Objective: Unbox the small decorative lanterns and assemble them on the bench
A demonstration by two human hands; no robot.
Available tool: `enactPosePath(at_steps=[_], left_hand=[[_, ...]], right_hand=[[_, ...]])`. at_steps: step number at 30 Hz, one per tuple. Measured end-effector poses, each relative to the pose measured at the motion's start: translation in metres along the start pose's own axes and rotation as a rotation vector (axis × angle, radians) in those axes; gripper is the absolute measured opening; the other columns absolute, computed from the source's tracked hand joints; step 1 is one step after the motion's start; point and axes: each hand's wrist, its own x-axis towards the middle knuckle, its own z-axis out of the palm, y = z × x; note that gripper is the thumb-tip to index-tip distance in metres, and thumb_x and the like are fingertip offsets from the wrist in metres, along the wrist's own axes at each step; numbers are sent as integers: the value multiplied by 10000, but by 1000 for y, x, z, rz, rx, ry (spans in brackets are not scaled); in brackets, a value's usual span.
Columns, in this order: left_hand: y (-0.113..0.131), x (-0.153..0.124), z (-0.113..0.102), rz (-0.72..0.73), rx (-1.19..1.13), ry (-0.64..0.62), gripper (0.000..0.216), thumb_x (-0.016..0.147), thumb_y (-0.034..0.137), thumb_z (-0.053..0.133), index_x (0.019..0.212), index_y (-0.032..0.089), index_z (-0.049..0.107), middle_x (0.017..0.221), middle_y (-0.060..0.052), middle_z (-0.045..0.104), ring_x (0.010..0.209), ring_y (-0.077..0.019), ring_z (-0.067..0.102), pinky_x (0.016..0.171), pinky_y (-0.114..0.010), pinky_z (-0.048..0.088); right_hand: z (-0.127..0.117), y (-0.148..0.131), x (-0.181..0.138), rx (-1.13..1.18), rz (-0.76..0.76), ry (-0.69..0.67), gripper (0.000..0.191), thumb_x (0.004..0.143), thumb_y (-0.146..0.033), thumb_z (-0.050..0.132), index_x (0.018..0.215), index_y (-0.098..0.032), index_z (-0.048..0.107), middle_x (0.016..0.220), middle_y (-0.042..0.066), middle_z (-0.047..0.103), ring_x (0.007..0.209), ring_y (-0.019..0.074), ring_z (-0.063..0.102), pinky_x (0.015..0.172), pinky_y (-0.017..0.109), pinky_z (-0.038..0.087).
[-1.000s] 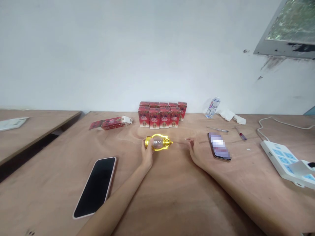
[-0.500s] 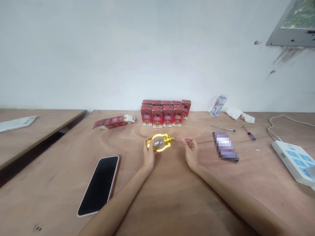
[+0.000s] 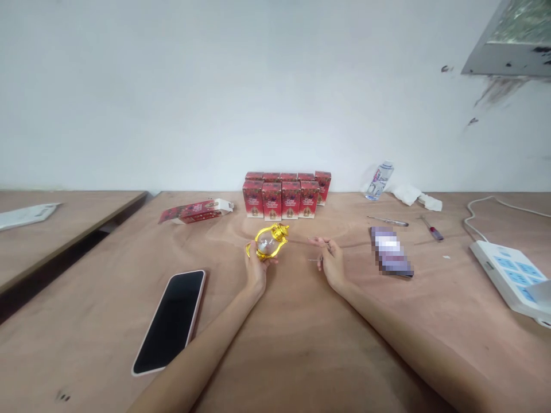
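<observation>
My left hand (image 3: 257,271) grips a small gold lantern (image 3: 269,242) with a clear, rounded globe, holding it tilted with its top toward the right. Fingers wrap its base and underside, so part of the base is hidden. To the right and apart from the lantern, my right hand (image 3: 331,261) is closed with the fingertips together. A thin, pale sliver shows by those fingers, too small to name. Behind the lantern stand several red printed boxes (image 3: 272,201) in two rows.
An opened red box (image 3: 200,211) lies at the left. A phone (image 3: 170,321) lies near my left forearm, a second phone (image 3: 391,252) to the right. Farther right are a bottle (image 3: 379,180), crumpled tissue (image 3: 407,194), a screwdriver (image 3: 434,230), a thin metal tool (image 3: 390,221) and a power strip (image 3: 508,275).
The lantern has tilted up from lying nearly sideways and shifted slightly left. My right hand has turned, its fingers curling closer together. The view has shifted slightly.
</observation>
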Motion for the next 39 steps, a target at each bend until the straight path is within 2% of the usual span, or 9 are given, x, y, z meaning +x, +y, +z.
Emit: enactPosePath(at_steps=[4, 6, 9, 14, 17, 21, 26, 30, 39], left_hand=[[2, -1, 0, -7, 2, -5, 377, 722, 523, 526, 888, 193, 449, 748, -1, 563, 470, -111, 559, 411, -245, 466], [3, -1, 1, -11, 19, -14, 390, 716, 532, 525, 885, 190, 446, 737, 3, 563, 464, -108, 559, 411, -241, 466], [4, -3, 2, -14, 53, -31, 420, 699, 549, 536, 885, 188, 429, 702, 16, 564, 438, -106, 554, 386, -229, 452], [6, -6, 4, -8, 134, -76, 451, 654, 534, 599, 894, 198, 418, 690, 36, 574, 406, -106, 547, 338, -213, 425], [8, -7, 5, -12, 189, -81, 427, 644, 498, 627, 882, 208, 422, 669, 58, 565, 375, -90, 525, 315, -191, 401], [12, -8, 6, -32, 247, -64, 363, 668, 483, 604, 823, 205, 430, 505, 95, 478, 276, -73, 417, 246, -148, 266], [16, -8, 5, -63, 248, -57, 309, 697, 477, 555, 776, 211, 420, 425, 123, 356, 246, -31, 253, 261, -120, 127], [17, -8, 4, -57, 207, -38, 306, 701, 482, 534, 777, 218, 400, 446, 130, 308, 270, -14, 197, 293, -118, 111], [16, -8, 3, -50, 186, -42, 312, 687, 477, 562, 788, 216, 424, 477, 125, 313, 291, 0, 185, 321, -115, 90]], right_hand=[[-2, -1, 3, 89, 18, -14, 393, 743, -585, 537, 723, -199, 471, 812, 31, 706, 251, 18, 300, 254, 188, 191], [-2, 0, 4, 149, 10, -10, 390, 727, -578, 563, 722, -191, 518, 831, 40, 700, 307, 38, 395, 297, 194, 281], [-1, 4, 7, 192, -23, -21, 424, 746, -586, 536, 634, -180, 588, 761, 57, 679, 552, 127, 581, 516, 259, 459], [-3, 12, 10, 97, -136, -17, 445, 749, -536, 570, 466, -195, 531, 640, 25, 605, 758, 187, 594, 763, 334, 448], [-5, 9, 5, -13, -231, -29, 385, 807, -488, 519, 561, -198, 584, 670, 13, 589, 731, 175, 571, 747, 322, 437], [-6, -3, -8, -278, -504, -102, 244, 884, -357, 444, 801, -219, 627, 772, 19, 619, 760, 173, 567, 724, 306, 427], [-3, -10, -15, -464, -782, -274, 248, 909, -249, 383, 791, -222, 599, 724, 39, 623, 699, 183, 543, 677, 328, 422], [-1, -7, -12, -542, -840, -381, 252, 909, -197, 357, 781, -217, 573, 715, 42, 621, 675, 184, 514, 711, 354, 412], [-1, -4, -13, -550, -844, -418, 249, 905, -193, 358, 792, -220, 578, 719, 44, 618, 674, 190, 492, 679, 346, 403]])
